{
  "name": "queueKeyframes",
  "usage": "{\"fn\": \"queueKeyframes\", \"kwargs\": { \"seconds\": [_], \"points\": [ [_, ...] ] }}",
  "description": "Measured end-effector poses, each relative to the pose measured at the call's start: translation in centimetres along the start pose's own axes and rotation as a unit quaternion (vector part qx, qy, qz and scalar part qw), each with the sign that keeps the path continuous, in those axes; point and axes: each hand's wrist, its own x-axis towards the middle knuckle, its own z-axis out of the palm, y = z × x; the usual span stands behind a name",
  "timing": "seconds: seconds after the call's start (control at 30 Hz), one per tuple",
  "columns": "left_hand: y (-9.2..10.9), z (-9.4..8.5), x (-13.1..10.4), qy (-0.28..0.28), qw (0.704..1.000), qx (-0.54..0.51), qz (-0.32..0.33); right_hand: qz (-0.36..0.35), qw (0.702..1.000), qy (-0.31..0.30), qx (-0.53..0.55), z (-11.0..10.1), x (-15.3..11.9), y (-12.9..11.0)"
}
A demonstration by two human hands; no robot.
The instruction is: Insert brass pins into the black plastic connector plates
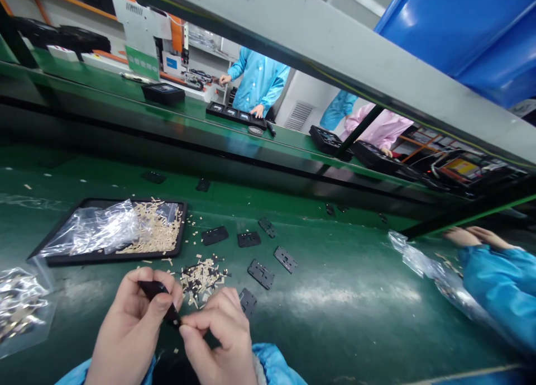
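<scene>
My left hand (136,323) grips a small black plastic plate (161,299), tilted between thumb and fingers. At the plate's lower right end, my right hand (221,332) pinches with thumb and forefinger; whatever tiny piece sits in that pinch is too small to make out. Just beyond the hands lies a loose pile of small beige and black pieces (204,277). Several flat black plates with holes, among them one black plate (260,274), are scattered on the green table to the right of the pile.
A black tray (113,258) holds clear plastic and many beige strips. A clear bag of metallic parts (20,304) lies at far left. At right, a co-worker's blue sleeve (500,290) rests beside another plastic bag (435,273). A grey beam (293,24) crosses overhead.
</scene>
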Motion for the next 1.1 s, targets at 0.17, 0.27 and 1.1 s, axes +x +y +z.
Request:
{"fn": "queueKeyframes", "kwargs": {
  "seconds": [0.17, 0.27, 1.1],
  "points": [
    [-0.3, -0.4, -0.3, -0.006, 1.000, 0.001, 0.011, -0.123, 0.982, 0.020, -0.144, 0.3, 0.0, -0.4],
    [0.3, 0.0, -0.3, -0.024, 0.999, -0.016, -0.017, -0.178, 0.958, 0.030, -0.221, 0.0, 0.1, -0.6],
    [1.7, 3.3, 0.3, 0.019, 0.950, -0.077, -0.301, 0.224, 0.949, -0.062, 0.212, 0.1, 1.2, 2.0]
  ]
}}
